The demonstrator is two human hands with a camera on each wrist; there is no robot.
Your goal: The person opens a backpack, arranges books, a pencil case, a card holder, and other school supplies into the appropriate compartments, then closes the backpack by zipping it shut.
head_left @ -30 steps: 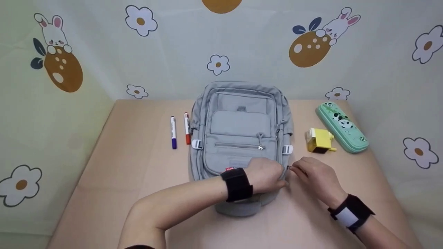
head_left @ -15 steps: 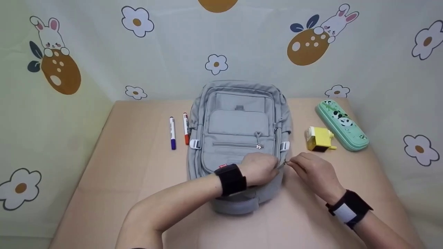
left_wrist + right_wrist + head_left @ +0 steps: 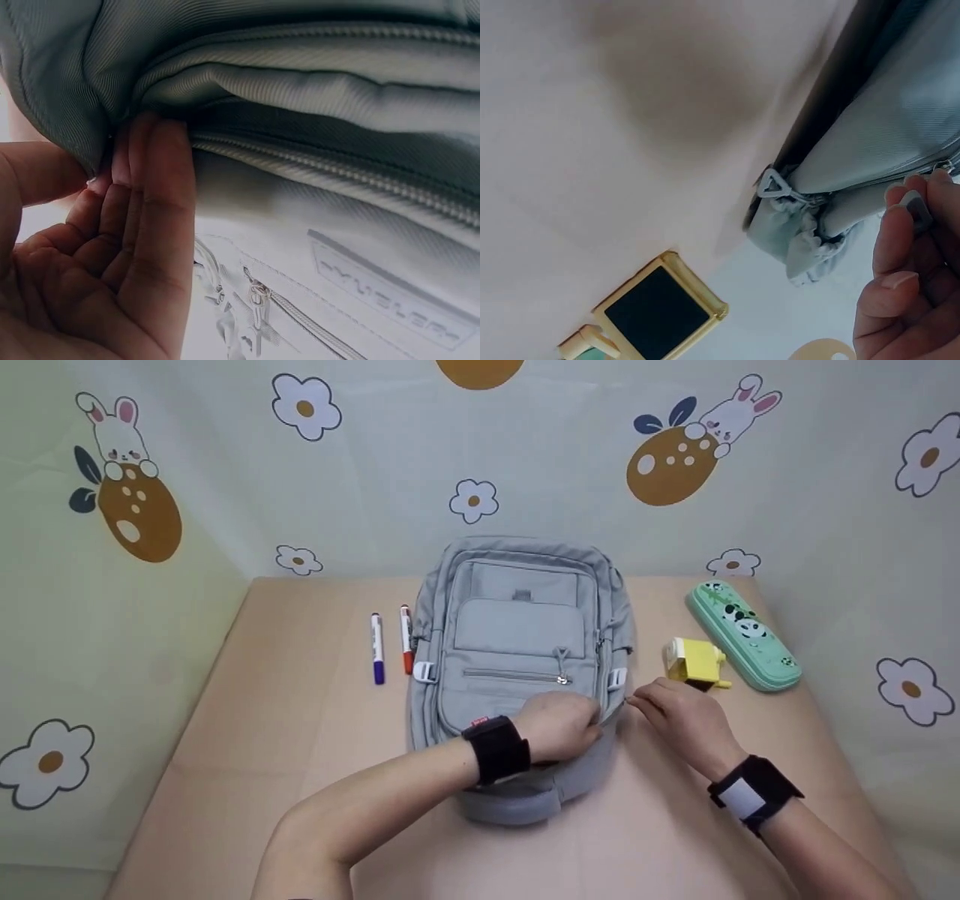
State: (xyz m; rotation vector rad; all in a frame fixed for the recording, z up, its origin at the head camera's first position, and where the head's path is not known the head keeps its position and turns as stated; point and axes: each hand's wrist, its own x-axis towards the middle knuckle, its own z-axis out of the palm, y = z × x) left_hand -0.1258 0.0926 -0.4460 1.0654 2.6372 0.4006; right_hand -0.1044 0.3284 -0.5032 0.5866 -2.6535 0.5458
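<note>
The grey backpack point(image 3: 517, 660) lies flat mid-table. The left hand point(image 3: 559, 727) grips fabric at its near right edge while the right hand point(image 3: 675, 720) pinches the zipper pull point(image 3: 915, 206); unzipping seems underway, needing a steady pull along the track

Beige table point(image 3: 285, 750); bunny-and-flower backdrop point(image 3: 570, 472) behind.

backpack point(image 3: 517, 660) lies flat mid-table point(image 3: 300, 750), top against the back wall | two markers point(image 3: 390, 645) just left of it, side by side | sharpener point(image 3: 696, 661) to its right, pencil case point(image 3: 742, 635) just beyond | left hand point(image 3: 559, 727) on backpack's near right corner | right hand point(image 3: 679, 720) beside that edge, before the sharpener
</note>
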